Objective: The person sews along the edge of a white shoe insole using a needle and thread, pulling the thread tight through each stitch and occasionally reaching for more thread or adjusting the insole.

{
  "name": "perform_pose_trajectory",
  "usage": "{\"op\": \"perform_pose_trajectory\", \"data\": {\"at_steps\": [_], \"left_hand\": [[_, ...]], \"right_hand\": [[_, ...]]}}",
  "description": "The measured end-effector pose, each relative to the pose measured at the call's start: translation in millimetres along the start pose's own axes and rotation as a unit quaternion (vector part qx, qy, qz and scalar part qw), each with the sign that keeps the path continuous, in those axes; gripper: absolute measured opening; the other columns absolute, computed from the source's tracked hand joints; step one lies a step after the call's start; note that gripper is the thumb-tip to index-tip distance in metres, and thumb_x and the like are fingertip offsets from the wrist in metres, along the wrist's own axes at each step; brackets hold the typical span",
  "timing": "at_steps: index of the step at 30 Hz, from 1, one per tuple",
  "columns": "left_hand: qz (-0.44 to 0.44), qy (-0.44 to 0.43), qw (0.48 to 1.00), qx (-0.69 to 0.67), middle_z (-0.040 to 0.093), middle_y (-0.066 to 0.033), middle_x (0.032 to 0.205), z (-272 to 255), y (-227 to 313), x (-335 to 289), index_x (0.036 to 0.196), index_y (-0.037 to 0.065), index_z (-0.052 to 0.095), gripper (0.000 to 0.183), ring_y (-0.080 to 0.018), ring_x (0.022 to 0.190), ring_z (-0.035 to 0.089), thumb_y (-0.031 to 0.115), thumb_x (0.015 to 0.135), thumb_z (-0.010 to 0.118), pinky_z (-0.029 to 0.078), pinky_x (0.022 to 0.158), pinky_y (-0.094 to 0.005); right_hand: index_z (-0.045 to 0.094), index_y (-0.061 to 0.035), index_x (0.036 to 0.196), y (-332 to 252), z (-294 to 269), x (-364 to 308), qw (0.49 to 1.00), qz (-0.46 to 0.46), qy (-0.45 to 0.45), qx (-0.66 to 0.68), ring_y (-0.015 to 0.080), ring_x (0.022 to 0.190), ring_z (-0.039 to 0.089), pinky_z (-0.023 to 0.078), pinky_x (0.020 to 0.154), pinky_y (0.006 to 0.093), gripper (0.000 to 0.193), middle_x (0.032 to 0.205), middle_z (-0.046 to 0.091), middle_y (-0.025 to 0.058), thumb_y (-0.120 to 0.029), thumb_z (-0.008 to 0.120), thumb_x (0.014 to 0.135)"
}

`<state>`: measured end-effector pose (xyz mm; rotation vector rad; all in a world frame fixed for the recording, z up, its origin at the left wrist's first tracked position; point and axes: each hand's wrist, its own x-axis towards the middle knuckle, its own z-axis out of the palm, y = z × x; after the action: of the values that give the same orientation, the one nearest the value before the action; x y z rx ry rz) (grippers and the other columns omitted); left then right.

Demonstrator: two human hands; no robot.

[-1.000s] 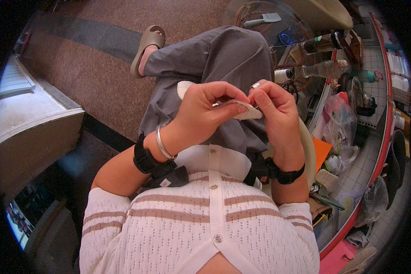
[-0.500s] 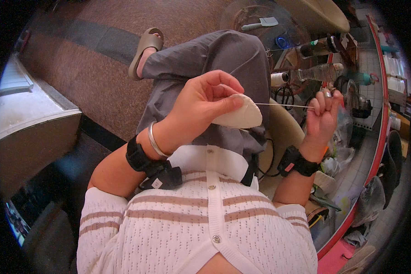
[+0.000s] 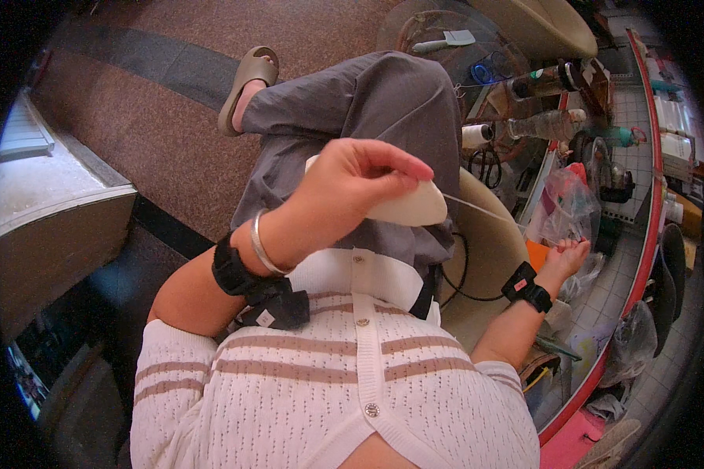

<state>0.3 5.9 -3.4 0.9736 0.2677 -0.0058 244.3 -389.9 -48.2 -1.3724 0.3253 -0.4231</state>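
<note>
A white, flat, rounded pad [image 3: 414, 208] is pinched between the thumb and fingers of my left hand [image 3: 350, 184], above my lap. It looks like a shoe sole, though its far end is mostly behind my hand. From its right edge a thin white thread [image 3: 481, 208] slants to the right and down toward my right hand [image 3: 565, 259]. My right hand is out to the side with its fingers closed and the arm stretched. The thread's last stretch is too faint to follow; whether a needle is in those fingers I cannot make out.
At the upper right a glass table [image 3: 395, 31] bears a cleaver-like knife [image 3: 446, 41] and blue-framed glasses [image 3: 489, 69]. A white thread spool [image 3: 474, 136], bottles [image 3: 547, 125] and plastic bags [image 3: 569, 207] crowd the right. A beige chair [image 3: 489, 234] is beside me; a white-topped cabinet [image 3: 62, 176] stands left.
My right hand has moved outward and down to the right, and the thread slants longer with it. My left hand has dropped slightly and tilted with the pad.
</note>
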Motion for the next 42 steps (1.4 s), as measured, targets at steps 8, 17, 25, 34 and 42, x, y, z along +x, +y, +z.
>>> {"op": "perform_pose_trajectory", "data": {"at_steps": [8,17,25,34,42], "left_hand": [[-0.041,-0.012,0.999,-0.021,0.063,-0.006,0.089,9.7,-11.9,3.2,0.095,0.001,0.062,0.015,-0.0105,0.08,0.059,0.006,0.081,0.059,0.047,0.074,-0.0234],[-0.05,0.017,0.997,-0.054,0.061,-0.0049,0.088,8.3,-14.4,6.6,0.096,0.002,0.058,0.018,-0.0103,0.079,0.058,0.008,0.079,0.061,0.047,0.073,-0.0231],[-0.039,0.02,0.997,-0.07,0.06,-0.0049,0.087,1.2,-19.1,5.9,0.092,0.001,0.057,0.016,-0.0106,0.078,0.057,0.006,0.078,0.062,0.047,0.072,-0.0231],[-0.053,0.024,0.996,-0.073,0.062,-0.0062,0.088,1.2,-15.8,4.3,0.093,0.0,0.059,0.018,-0.0112,0.078,0.059,0.006,0.077,0.064,0.048,0.072,-0.0236],[-0.062,0.021,0.995,-0.069,0.063,-0.007,0.088,2.9,-14.9,3.3,0.093,0.0,0.06,0.02,-0.0116,0.079,0.06,0.007,0.075,0.066,0.048,0.072,-0.0235]], "right_hand": [[0.047,-0.0042,0.088,12.9,-18.7,12.4,0.995,-0.057,0.042,-0.068,0.0091,0.05,0.028,0.026,0.042,0.025,0.014,0.064,0.035,-0.0006,-0.018,0.048,0.089],[0.054,-0.0034,0.095,-10.0,113.2,-155.5,0.9,-0.031,-0.416,-0.13,0.008,0.063,0.046,0.04,0.06,0.0199,0.01,0.079,0.052,0.0007,-0.005,0.051,0.086],[0.056,0.0016,0.085,-14.3,143.1,-225.3,0.77,-0.037,-0.62,-0.148,0.0095,0.072,0.051,0.041,0.063,0.0202,0.006,0.083,0.049,0.0051,0.004,0.054,0.08],[0.059,0.0008,0.082,-11.1,142.1,-227.5,0.767,-0.067,-0.621,-0.145,0.0111,0.073,0.048,0.038,0.062,0.0193,0.01,0.08,0.047,0.0044,0.008,0.054,0.077],[0.06,-0.0001,0.08,-12.2,144.7,-225.7,0.756,-0.094,-0.633,-0.137,0.0118,0.071,0.048,0.038,0.06,0.0206,0.006,0.078,0.046,0.0042,0.004,0.056,0.078]]}}
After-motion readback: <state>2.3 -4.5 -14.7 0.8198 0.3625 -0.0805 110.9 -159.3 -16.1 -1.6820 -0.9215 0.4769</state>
